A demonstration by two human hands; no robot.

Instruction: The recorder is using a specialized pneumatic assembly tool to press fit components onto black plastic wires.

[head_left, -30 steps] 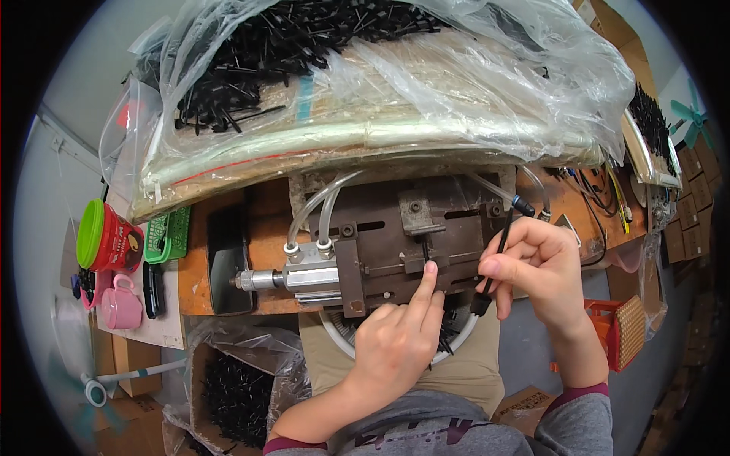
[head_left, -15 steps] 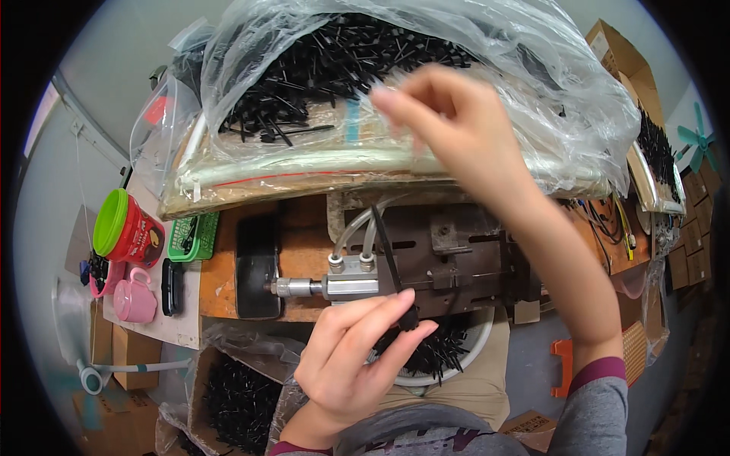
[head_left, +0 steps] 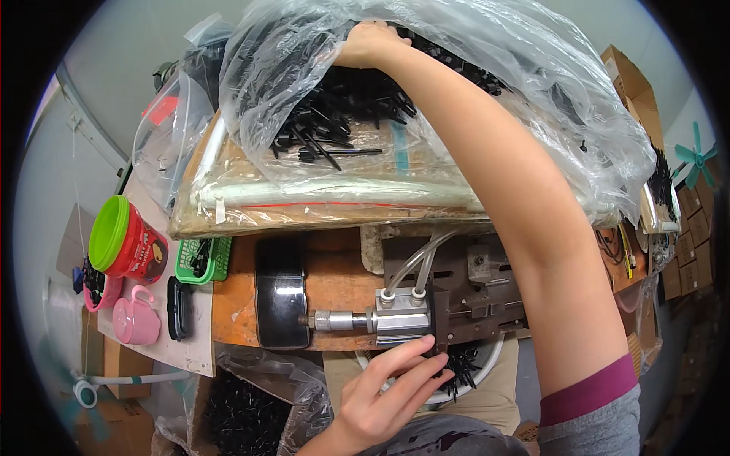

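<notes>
My left hand is low in the middle, beside the metal air cylinder of a bench fixture. Its fingertips close round the lower end of a slim black plastic piece, which stands nearly upright against the dark fixture plate; the thumb is hidden. Far forward, my right hand reaches under the clear plastic sheet into a heap of black plastic pieces. Its fingers are mostly hidden there, so I cannot see what they grip. The heap lies in a plastic-lined tray.
At the left stand a red tub with a green rim, a pink cup and a green basket. A dark phone-like slab lies beside the cylinder. Below are a plastic-lined box of black pieces and a round white container.
My right hand has moved forward and left into the heap. My left hand has moved right and down, bringing the black piece more upright by the fixture. The whole view has shifted slightly.
</notes>
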